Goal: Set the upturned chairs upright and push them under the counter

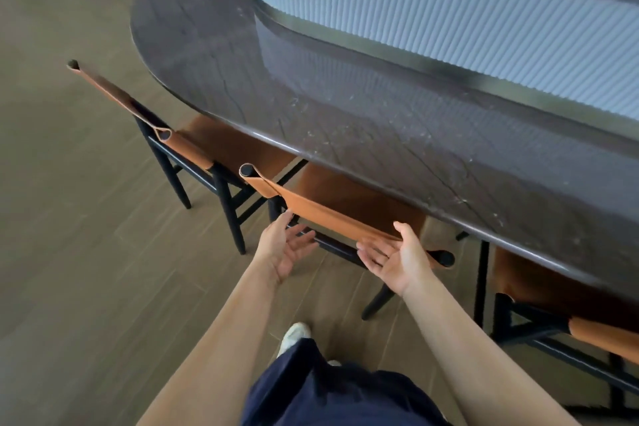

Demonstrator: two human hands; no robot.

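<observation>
Three black-framed chairs with tan leather seats and backs stand upright at a dark curved counter [345, 107]. The middle chair [328, 211] has its seat tucked under the counter edge. My left hand [285, 245] is open, palm up, just below the left end of its leather backrest. My right hand [397, 256] is open too, with the thumb touching the backrest's lower edge near its right post. The left chair [179, 142] is also under the counter. Only part of the right chair [560, 318] shows at the frame's right edge.
A white ribbed wall [449, 10] rises from the back of the counter. Wood-plank floor [86, 252] spreads to the left and behind me. My foot in a white shoe [294, 335] stands just behind the middle chair.
</observation>
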